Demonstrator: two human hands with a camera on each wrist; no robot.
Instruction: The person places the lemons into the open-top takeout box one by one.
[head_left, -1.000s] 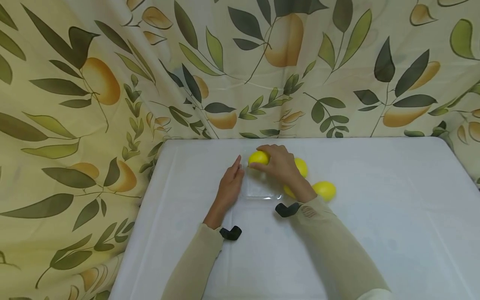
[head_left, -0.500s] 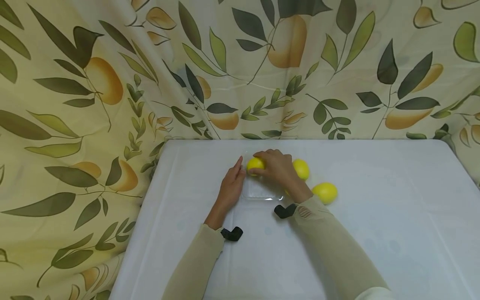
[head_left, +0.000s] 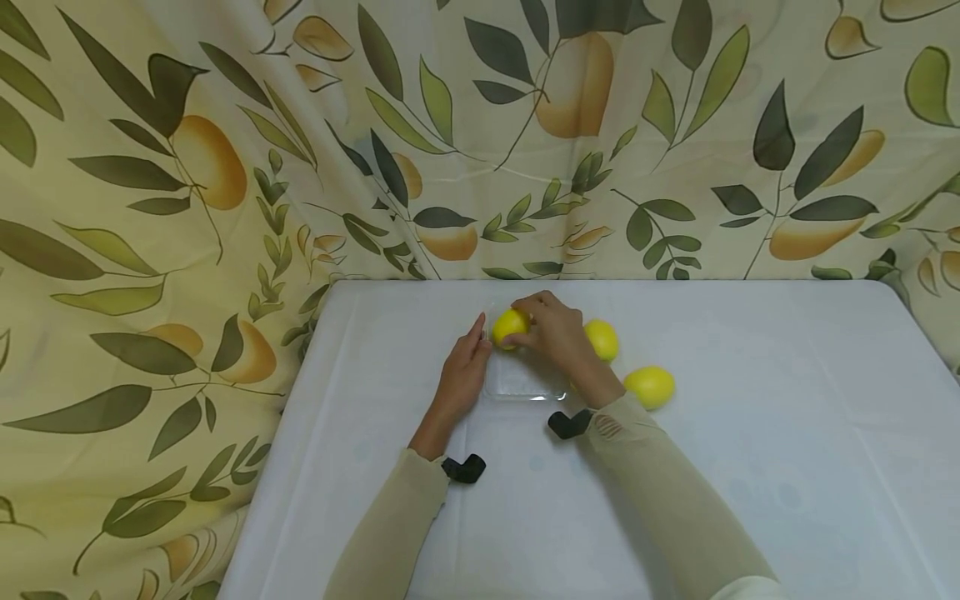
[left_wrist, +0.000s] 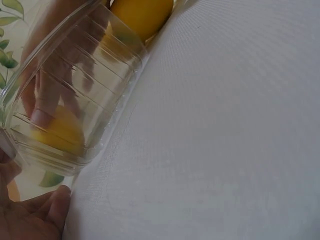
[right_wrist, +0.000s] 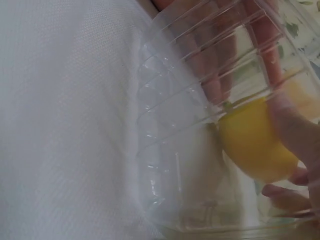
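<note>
My right hand grips a yellow lemon between thumb and fingers, at the far left part of a clear plastic container. Through the clear wall in the left wrist view, the lemon shows inside, close to one end. The right wrist view has the thumb lying along the lemon. My left hand rests along the container's left side, its fingers fairly straight against the outer wall. Part of the container is hidden under my right hand.
Two more lemons, one behind my right wrist and one beside the sleeve, lie on the white-covered table. A leaf-and-fruit patterned curtain hangs right behind the table's back edge. Black wrist cameras sit on both wrists.
My right hand has brought the lemon a little left, toward the container's left wall, dipping and then rising slightly. The left hand stays at the container's side. The head view has shifted slightly.
</note>
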